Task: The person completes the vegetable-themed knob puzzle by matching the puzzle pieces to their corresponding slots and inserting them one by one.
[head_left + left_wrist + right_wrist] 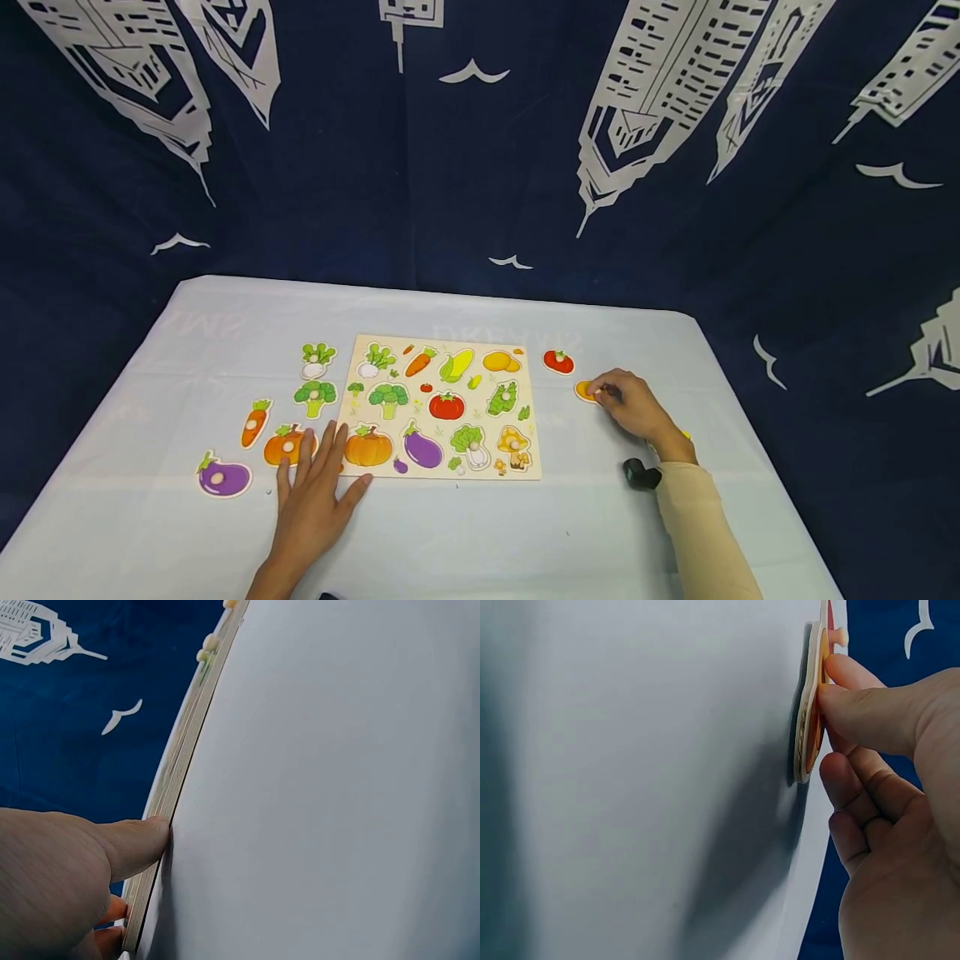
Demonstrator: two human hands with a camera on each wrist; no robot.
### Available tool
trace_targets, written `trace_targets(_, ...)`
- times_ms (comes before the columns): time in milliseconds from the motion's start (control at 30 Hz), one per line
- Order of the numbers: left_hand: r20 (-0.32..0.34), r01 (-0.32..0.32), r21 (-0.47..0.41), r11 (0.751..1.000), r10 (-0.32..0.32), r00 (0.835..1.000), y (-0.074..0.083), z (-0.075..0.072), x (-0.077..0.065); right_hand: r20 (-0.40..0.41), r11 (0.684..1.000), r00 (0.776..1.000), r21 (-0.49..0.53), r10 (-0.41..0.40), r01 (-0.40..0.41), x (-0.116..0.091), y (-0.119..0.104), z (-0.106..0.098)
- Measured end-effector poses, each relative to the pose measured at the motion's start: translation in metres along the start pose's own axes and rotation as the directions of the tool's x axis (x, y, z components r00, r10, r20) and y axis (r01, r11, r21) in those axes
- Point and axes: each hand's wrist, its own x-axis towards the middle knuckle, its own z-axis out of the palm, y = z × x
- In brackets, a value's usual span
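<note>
A wooden vegetable puzzle board (445, 435) lies flat on the table. At its lower left corner rests my left hand (311, 500), fingers spread, its thumb (139, 844) touching the board's front edge in the left wrist view. Those fingers partly cover a pumpkin piece (281, 448). To the right of the board, my right hand (633, 408) pinches an orange puzzle piece (810, 746) between thumb and finger. The piece is close over the white cloth, and the fingers hide much of its face. Just behind it lies a tomato piece (558, 362) with a knob.
Left of the board lie a turnip piece (317, 361), a broccoli piece (315, 398), a carrot piece (256, 423) and an eggplant piece (224, 478). A small black object (641, 475) sits by my right wrist. Behind the table hangs a dark blue curtain (337, 200).
</note>
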Motion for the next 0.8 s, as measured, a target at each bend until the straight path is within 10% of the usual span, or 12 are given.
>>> trace_targets(800, -0.014, -0.009, 0.013, 1.000, 0.009, 1.000, 0.000, 0.001, 0.000, 0.016, 0.996, 0.996, 0.008, -0.091, 0.091, 0.020, -0.022, 0.001)
